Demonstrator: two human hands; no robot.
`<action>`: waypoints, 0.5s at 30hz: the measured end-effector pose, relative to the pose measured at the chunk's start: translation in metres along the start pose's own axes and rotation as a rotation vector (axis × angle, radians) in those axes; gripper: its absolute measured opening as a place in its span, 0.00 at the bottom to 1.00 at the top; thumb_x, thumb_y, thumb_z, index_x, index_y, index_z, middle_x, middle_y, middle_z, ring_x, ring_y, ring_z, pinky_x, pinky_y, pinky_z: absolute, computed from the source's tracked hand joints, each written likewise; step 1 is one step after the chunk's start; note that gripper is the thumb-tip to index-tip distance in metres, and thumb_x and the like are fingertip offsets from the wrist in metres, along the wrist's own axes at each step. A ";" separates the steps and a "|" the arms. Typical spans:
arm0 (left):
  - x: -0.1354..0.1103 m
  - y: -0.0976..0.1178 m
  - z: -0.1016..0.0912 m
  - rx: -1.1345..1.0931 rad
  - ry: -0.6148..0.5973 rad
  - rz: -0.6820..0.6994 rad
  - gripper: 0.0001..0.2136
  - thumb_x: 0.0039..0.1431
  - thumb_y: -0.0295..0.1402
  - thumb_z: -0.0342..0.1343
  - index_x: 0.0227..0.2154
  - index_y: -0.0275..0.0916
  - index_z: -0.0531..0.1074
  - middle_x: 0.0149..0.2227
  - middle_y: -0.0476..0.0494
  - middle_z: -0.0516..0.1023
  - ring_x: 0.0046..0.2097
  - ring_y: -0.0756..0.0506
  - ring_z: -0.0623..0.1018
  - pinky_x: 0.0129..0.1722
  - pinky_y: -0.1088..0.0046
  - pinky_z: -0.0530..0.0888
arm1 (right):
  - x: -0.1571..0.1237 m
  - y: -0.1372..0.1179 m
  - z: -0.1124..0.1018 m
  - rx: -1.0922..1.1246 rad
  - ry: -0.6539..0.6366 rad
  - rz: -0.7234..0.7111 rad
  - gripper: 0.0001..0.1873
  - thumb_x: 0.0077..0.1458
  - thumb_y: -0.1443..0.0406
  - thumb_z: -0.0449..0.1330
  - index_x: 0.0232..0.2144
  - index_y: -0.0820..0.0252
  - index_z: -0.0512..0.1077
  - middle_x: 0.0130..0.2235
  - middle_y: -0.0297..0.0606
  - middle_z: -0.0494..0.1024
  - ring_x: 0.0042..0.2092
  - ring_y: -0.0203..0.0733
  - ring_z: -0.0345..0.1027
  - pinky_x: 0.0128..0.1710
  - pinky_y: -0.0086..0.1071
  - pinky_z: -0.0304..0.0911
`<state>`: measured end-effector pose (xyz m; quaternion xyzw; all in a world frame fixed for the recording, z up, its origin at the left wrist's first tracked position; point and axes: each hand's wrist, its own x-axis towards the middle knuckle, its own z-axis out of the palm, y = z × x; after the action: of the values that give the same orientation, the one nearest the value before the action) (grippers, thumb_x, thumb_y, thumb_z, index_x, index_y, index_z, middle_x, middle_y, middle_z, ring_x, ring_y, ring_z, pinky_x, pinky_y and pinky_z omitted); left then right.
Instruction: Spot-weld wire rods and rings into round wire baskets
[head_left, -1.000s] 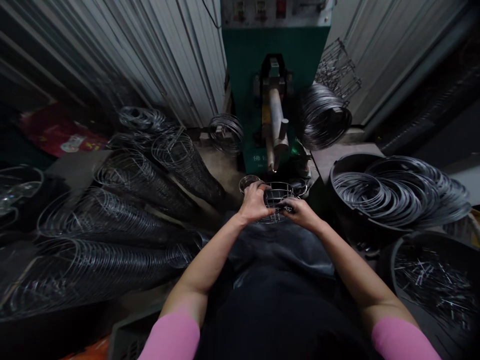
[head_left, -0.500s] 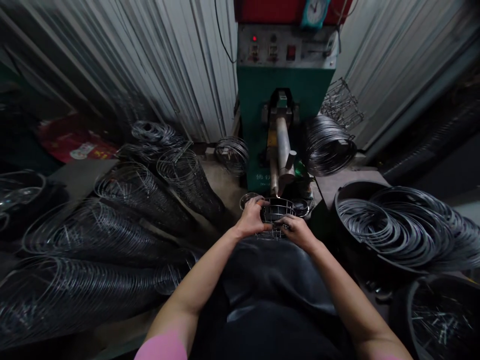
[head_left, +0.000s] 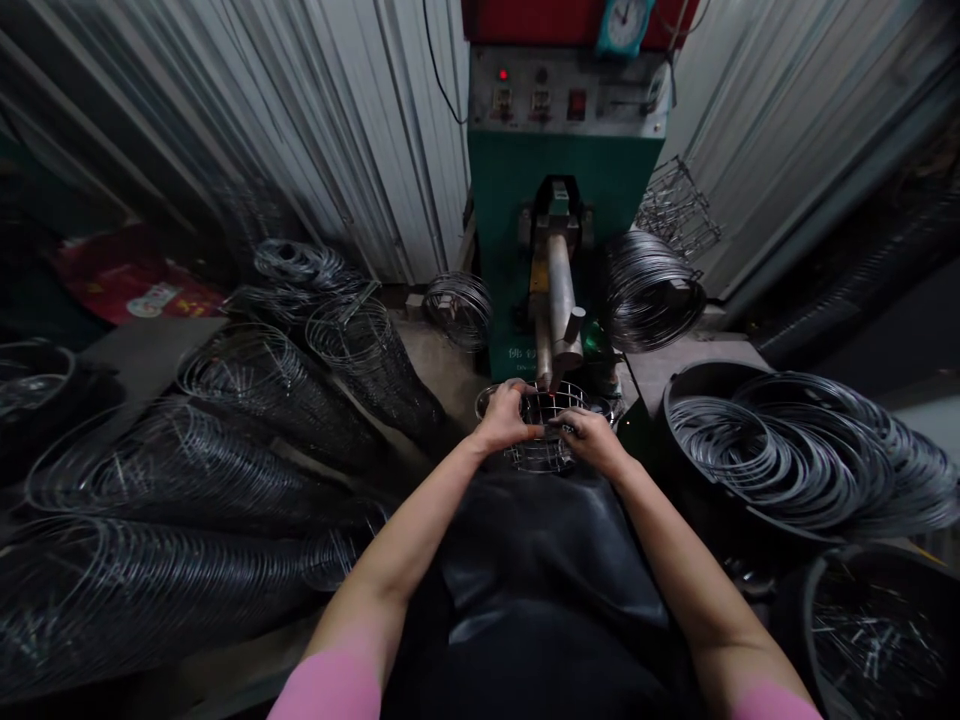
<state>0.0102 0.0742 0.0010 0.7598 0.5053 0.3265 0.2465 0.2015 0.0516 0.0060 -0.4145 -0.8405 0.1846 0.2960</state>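
A round wire basket (head_left: 541,456) sits between my hands, beneath the pointed electrode of a green spot welding machine (head_left: 551,375). My left hand (head_left: 504,418) grips its left side, thumb reaching across the near wires. On the right, my right hand (head_left: 591,436) has its fingers closed on the near right part of the same basket. The electrode tip touches or nearly touches the far wires; I cannot tell which. A small red glow shows at the tip. The lower electrode is hidden behind the basket and hands.
Tall stacks of wire frames (head_left: 187,560) lie on the left. To the right stand a black tub of wire rings (head_left: 780,450) and a tub of short wire pieces (head_left: 877,630). Wire coils (head_left: 649,290) hang beside the machine. A black apron (head_left: 555,570) covers my lap.
The basket has shifted and tilted between my hands, showing more of its wire grid. The bright spark at the tip has faded to a small red glow. Both hands keep hold.
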 end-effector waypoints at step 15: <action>0.023 -0.001 -0.001 0.064 0.054 -0.052 0.31 0.29 0.36 0.69 0.41 0.38 0.68 0.47 0.42 0.67 0.52 0.39 0.67 0.52 0.60 0.66 | 0.001 0.014 -0.001 -0.034 0.267 0.186 0.07 0.53 0.63 0.56 0.31 0.56 0.74 0.35 0.40 0.76 0.37 0.43 0.70 0.38 0.35 0.65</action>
<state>0.0150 0.0961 0.0064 0.7449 0.5416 0.3240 0.2165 0.2102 0.0605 -0.0006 -0.5163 -0.7547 0.1402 0.3797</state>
